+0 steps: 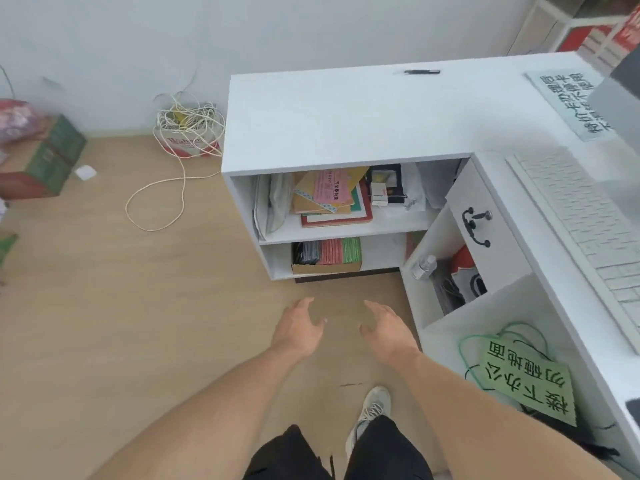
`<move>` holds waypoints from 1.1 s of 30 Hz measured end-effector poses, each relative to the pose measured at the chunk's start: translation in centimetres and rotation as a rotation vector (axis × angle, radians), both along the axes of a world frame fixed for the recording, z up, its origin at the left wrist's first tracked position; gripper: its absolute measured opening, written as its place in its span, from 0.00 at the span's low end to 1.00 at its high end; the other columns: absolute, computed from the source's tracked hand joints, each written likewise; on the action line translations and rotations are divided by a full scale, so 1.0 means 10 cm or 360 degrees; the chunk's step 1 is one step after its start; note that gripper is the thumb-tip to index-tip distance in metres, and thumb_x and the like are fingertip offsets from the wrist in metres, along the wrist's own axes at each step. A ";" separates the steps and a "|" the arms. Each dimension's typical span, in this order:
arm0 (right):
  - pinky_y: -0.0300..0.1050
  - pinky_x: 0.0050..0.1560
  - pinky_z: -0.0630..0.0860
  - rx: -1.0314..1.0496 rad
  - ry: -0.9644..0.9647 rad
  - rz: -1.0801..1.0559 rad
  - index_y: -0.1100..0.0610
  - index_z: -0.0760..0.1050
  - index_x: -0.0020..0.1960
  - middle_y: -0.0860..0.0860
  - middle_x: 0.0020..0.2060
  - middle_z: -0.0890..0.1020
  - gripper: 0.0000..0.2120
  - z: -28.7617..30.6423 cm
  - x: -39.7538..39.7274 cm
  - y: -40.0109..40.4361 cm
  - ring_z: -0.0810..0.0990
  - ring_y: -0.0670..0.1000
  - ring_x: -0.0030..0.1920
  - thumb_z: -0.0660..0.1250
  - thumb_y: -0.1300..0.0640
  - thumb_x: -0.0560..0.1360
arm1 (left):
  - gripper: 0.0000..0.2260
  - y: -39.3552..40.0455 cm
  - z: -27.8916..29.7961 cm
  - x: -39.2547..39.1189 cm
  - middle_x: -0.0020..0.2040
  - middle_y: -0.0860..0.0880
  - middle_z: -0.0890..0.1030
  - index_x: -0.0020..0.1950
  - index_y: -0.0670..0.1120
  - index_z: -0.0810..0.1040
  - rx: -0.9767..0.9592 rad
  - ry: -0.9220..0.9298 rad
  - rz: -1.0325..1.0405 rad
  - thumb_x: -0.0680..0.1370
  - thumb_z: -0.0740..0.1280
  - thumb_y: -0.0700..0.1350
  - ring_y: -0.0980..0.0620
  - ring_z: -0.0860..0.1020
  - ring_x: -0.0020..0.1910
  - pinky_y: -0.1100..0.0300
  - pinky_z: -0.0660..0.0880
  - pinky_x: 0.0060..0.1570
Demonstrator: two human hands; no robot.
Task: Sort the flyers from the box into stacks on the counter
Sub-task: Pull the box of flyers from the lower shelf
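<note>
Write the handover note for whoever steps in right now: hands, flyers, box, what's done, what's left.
Left hand and right hand: both open, empty, reaching toward the lower shelf.
Cardboard box sits on the bottom shelf, with the flyers standing in it in black, red and green groups.
Counter: no stacks on it, only a pen.
Done: nothing.
Left: pull the box out, sort all flyers.

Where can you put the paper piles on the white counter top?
The counter top is bare from its left edge to the black pen at the back. Farther right it gets crowded: a printed sign and a white keyboard. Both hands are empty, reaching toward the flyer box on the bottom shelf.
</note>
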State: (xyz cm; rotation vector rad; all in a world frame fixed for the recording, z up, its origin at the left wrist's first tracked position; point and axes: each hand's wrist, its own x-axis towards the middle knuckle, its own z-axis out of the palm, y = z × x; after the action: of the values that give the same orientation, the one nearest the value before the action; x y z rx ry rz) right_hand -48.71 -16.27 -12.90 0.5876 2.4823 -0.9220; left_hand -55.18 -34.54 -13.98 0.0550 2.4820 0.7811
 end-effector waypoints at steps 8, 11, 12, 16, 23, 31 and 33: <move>0.46 0.69 0.69 0.0053 -0.0217 0.0173 0.49 0.60 0.80 0.50 0.77 0.65 0.32 -0.33 -0.71 0.57 0.70 0.53 0.73 0.65 0.58 0.78 | 0.26 0.62 -0.29 -0.47 0.74 0.48 0.70 0.77 0.47 0.67 0.0038 -0.0080 0.0086 0.80 0.67 0.50 0.48 0.68 0.73 0.56 0.64 0.72; 0.46 0.68 0.70 0.0029 -0.0240 0.0119 0.48 0.61 0.79 0.50 0.76 0.67 0.30 -0.64 -0.98 0.48 0.71 0.53 0.72 0.64 0.57 0.79 | 0.25 0.66 -0.62 -0.69 0.73 0.48 0.71 0.77 0.47 0.67 -0.0029 -0.0081 -0.0078 0.80 0.66 0.49 0.48 0.69 0.72 0.56 0.65 0.72; 0.46 0.67 0.70 0.0013 -0.0242 0.0079 0.48 0.61 0.79 0.49 0.75 0.67 0.30 -0.75 -1.05 0.41 0.71 0.53 0.71 0.63 0.57 0.79 | 0.25 0.66 -0.73 -0.75 0.73 0.48 0.71 0.77 0.47 0.66 -0.0064 -0.0090 -0.0147 0.81 0.66 0.49 0.48 0.68 0.72 0.56 0.65 0.72; 0.46 0.66 0.71 -0.0080 -0.0237 -0.0026 0.48 0.61 0.79 0.47 0.76 0.67 0.29 -1.36 -1.32 0.15 0.71 0.53 0.71 0.63 0.57 0.79 | 0.26 0.58 -1.32 -1.03 0.75 0.50 0.69 0.78 0.48 0.65 -0.0083 -0.0177 -0.0166 0.81 0.65 0.50 0.49 0.67 0.73 0.58 0.64 0.72; 0.48 0.72 0.67 0.0176 -0.0257 0.0320 0.49 0.55 0.81 0.47 0.79 0.60 0.30 -2.50 -1.90 0.23 0.65 0.53 0.76 0.60 0.56 0.82 | 0.27 0.25 -2.49 -1.69 0.77 0.50 0.65 0.79 0.47 0.61 -0.0226 -0.0068 -0.0218 0.82 0.64 0.50 0.49 0.64 0.75 0.56 0.63 0.73; 0.56 0.69 0.71 0.0234 -0.0013 -0.0095 0.51 0.57 0.80 0.50 0.79 0.62 0.29 -4.03 -2.75 0.48 0.70 0.57 0.73 0.62 0.53 0.82 | 0.31 0.53 -3.96 -2.53 0.82 0.48 0.57 0.82 0.47 0.54 -0.0314 0.0185 -0.0459 0.83 0.63 0.50 0.50 0.55 0.80 0.55 0.57 0.78; 0.56 0.67 0.73 0.0311 0.0024 -0.0237 0.50 0.57 0.80 0.51 0.79 0.60 0.29 -4.32 -2.87 0.60 0.70 0.56 0.73 0.62 0.51 0.82 | 0.32 0.56 -4.25 -2.68 0.82 0.47 0.56 0.83 0.47 0.53 -0.0342 0.0188 -0.0476 0.82 0.63 0.51 0.48 0.54 0.80 0.53 0.57 0.78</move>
State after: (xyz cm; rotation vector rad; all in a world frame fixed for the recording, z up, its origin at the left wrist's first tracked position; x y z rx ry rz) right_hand -77.43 -10.30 -56.05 0.8421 2.5886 -0.7423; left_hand -82.01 -28.95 -56.47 0.3948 2.5714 0.3943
